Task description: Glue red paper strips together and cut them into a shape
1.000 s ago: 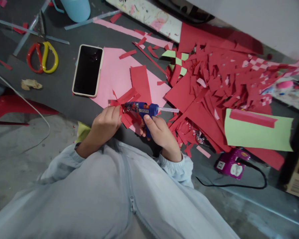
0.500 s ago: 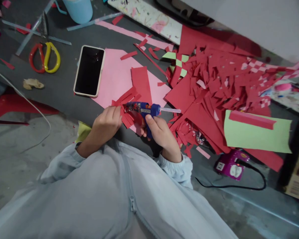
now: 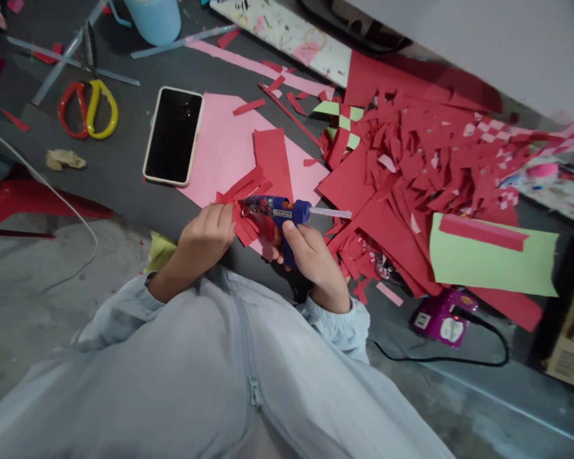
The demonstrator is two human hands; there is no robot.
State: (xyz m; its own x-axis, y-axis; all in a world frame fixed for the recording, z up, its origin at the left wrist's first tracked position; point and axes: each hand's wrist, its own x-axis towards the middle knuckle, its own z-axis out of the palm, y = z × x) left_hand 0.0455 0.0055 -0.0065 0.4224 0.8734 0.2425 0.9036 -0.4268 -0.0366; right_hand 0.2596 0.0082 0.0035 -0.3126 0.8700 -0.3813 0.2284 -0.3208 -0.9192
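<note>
My right hand (image 3: pixel 310 255) wraps round the handle of a blue hot glue gun (image 3: pixel 282 211), thumb on its side. A clear glue stick (image 3: pixel 332 213) pokes out of the gun's back end, and its nozzle points left, close by my other hand. My left hand (image 3: pixel 209 233) is closed on a piece of red paper (image 3: pixel 243 224) cut into strips; its fingertips are partly hidden. Under the gun lie a pink paper sheet (image 3: pixel 220 137) and a red paper strip (image 3: pixel 273 156).
A phone (image 3: pixel 173 136) lies on the pink sheet's left edge. Beyond it are scissors (image 3: pixel 88 111) and a light blue cup (image 3: pixel 155 19). Red paper scraps (image 3: pixel 411 146) heap up on the right, near a green sheet (image 3: pixel 492 261) and a purple power socket box (image 3: pixel 442 319).
Both hands and the glue gun hold almost the same place. The whole view has shifted very slightly.
</note>
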